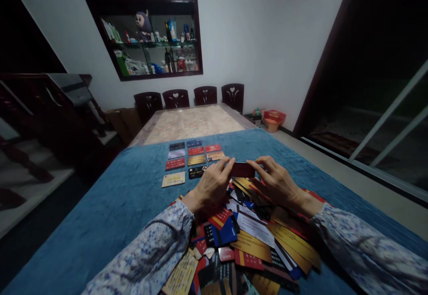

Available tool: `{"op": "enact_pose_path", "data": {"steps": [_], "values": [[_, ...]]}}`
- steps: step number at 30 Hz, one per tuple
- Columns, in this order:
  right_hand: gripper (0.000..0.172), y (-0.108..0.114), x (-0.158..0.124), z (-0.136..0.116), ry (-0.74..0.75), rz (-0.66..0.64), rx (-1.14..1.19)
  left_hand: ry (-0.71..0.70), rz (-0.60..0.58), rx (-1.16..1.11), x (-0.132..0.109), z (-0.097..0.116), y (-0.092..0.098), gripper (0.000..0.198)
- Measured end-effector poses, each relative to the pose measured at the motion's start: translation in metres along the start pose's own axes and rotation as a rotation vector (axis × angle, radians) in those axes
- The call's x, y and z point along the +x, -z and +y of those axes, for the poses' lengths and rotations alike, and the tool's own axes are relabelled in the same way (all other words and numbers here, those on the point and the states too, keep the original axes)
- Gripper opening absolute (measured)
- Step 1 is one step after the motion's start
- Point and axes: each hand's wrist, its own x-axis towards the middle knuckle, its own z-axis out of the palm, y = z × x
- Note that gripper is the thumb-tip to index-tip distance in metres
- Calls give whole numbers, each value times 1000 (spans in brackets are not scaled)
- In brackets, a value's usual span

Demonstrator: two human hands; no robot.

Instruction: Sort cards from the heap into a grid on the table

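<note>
A dark red card (243, 170) is held up between my two hands, above a heap of cards. My left hand (214, 183) pinches its left end between thumb and fingers. At the card's right end, my right hand (276, 180) grips it the same way. Beneath my wrists spreads the loose pile of plastic cards (254, 243), in gold, red, blue, black and white, overlapping at all angles. Beyond my left hand, several cards lie laid out in rows, among them a red card (175, 164), a black VIP card (196, 172) and a cream card (173, 179).
A blue cloth (133, 188) covers the near part of the long table; its far part shows a beige patterned top (197, 121). Dark chairs (176, 98) line the far end. An orange bucket (271, 124) stands on the floor at right. Wall shelves (157, 43) hold bottles and a plush toy.
</note>
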Motion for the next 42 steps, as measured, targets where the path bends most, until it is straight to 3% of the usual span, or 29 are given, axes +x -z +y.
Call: {"op": "enact_pose_path", "data": {"steps": [10, 20, 26, 33, 42], "values": [[40, -16, 34, 10, 88, -108, 53, -7, -4, 135, -4, -26, 15, 53], [35, -65, 84, 14, 141, -171, 142, 111, -115, 229, -10, -72, 36, 51], [26, -96, 115, 16, 123, -300, 166, 206, -190, 265, -10, -104, 46, 50], [24, -140, 148, 21, 79, -436, 202, 293, -334, 274, -9, -147, 47, 47], [26, -174, 173, 21, -8, -666, 122, 377, -504, 302, -6, -180, 34, 35]]}}
